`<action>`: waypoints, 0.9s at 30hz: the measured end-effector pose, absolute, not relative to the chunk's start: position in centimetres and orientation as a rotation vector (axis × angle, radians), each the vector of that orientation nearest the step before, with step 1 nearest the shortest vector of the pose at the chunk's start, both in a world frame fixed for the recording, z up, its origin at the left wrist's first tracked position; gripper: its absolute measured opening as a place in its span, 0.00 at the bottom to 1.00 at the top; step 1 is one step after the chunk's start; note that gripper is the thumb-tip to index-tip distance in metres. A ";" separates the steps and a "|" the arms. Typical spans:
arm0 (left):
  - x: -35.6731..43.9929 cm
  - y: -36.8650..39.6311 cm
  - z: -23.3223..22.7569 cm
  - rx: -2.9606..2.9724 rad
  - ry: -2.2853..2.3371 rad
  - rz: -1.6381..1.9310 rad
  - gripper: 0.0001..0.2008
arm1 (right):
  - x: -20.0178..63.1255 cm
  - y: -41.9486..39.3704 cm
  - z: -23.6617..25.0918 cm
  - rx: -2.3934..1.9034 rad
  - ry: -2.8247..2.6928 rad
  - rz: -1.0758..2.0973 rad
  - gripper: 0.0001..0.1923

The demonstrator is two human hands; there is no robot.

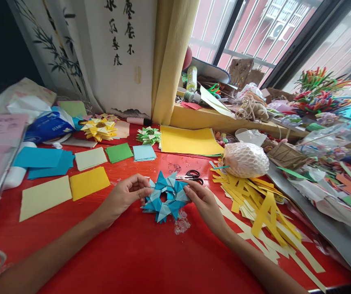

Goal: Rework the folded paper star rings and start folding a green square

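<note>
L hand (125, 197) & R hand (205, 201) pinch blue paper ring (171, 195), fingers clamped on opp. edges; uneven pull could prob. pop folds loose.

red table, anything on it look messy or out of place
Yes: the paper strips at the right sprawl in a loose heap across the table, while the paper stacks at the left lie fairly neat. A crumpled clear scrap, perhaps plastic, lies beside the blue ring.
</note>
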State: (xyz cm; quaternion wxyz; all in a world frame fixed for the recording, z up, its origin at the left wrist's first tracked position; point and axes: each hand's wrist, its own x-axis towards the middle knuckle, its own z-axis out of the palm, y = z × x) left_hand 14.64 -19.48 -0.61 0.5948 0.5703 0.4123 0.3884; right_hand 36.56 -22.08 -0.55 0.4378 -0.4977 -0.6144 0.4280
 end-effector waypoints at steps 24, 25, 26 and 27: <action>14.9 -19.9 -0.6 1.434 1.082 0.696 0.16 | 36.1 -22.6 -0.3 -1.025 -1.293 1.343 0.11; 14.9 -19.9 -0.6 1.453 1.083 0.657 0.16 | 36.1 -22.6 -0.3 -1.044 -1.299 1.321 0.11; 14.8 -19.8 -0.7 1.474 1.079 0.629 0.16 | 36.1 -22.6 -0.4 -1.066 -1.305 1.303 0.11; 14.8 -19.8 -0.8 1.493 1.075 0.613 0.16 | 36.1 -22.6 -0.5 -1.088 -1.308 1.289 0.12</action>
